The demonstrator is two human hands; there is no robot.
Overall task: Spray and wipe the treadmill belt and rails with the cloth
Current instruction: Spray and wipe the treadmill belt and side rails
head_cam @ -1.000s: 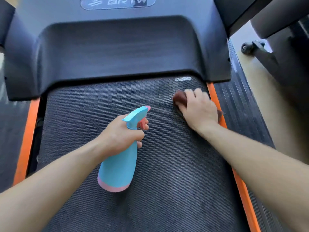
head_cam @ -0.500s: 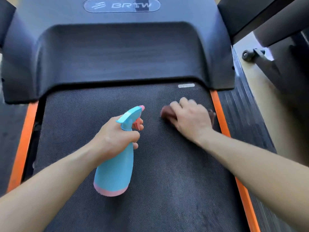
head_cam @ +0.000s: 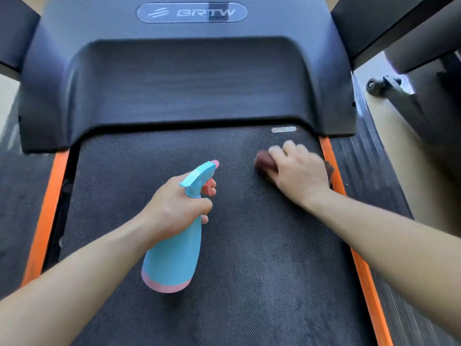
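1. Our left hand (head_cam: 174, 206) grips the spray bottle (head_cam: 174, 255) at its neck, fingers wrapped round it and one on the pink trigger. The bottle hangs above the middle of the belt (head_cam: 249, 283), nozzle aimed forward.
2. Our right hand (head_cam: 299, 176) presses the cloth (head_cam: 264, 162) onto the belt, with its fingers bent over the wad. They are blurred, so we cannot read the grip more finely.
3. The cloth sits at the belt's front right corner, just beside the right orange strip (head_cam: 361, 270) and near the motor cover (head_cam: 187, 91). Only its dark reddish edges show past the hand.
4. We judge the cloth to be soft and limp. It will probably bunch and drag on the textured belt, so we would hold it from above under a flat palm, with the fingers pinning the leading edge.
5. The bottle looks like light, stiff plastic. The neck below the trigger seems the sound place to hold it, and wet fingers could slip there.
6. We count one bottle, one cloth, one belt and two hands. There are two orange strips, the left one (head_cam: 47, 208) well away from the cloth. Of the ribbed side rails, the right one (head_cam: 369, 176) shows clearly.
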